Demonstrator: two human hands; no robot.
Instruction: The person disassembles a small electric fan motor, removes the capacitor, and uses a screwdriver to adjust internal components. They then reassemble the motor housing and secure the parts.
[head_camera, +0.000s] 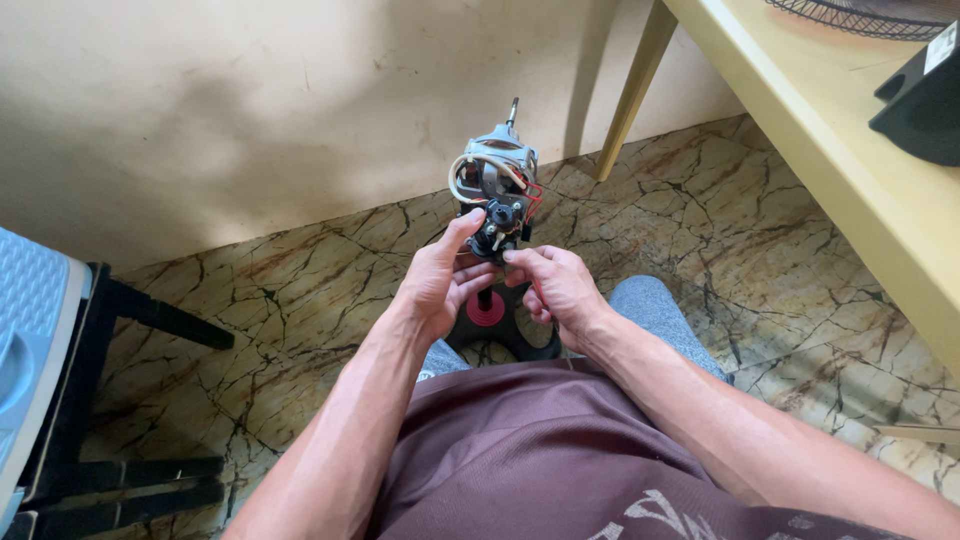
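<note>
You had both hands on the bare fan motor, raised on its stand over the marble floor: left hand pinching the black part beneath it, right hand gripping the same part. Housing off, loose wires exposed; reassembly undone. A black box with a white label sat on the yellow table, upper right.

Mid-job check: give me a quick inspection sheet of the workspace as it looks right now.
Surface: marbled stone floor, brown veining.
Job's things: bare fan motor on a stand, black round base with red centre.
Clutter: nothing seen on the floor.
Hands: left hand and right hand both at the black part under the motor; fingers pinch it.
Cables: white, red wires looped on the motor.
Surroundings: yellow table, fan grille, black box, dark stool, beige wall.
</note>
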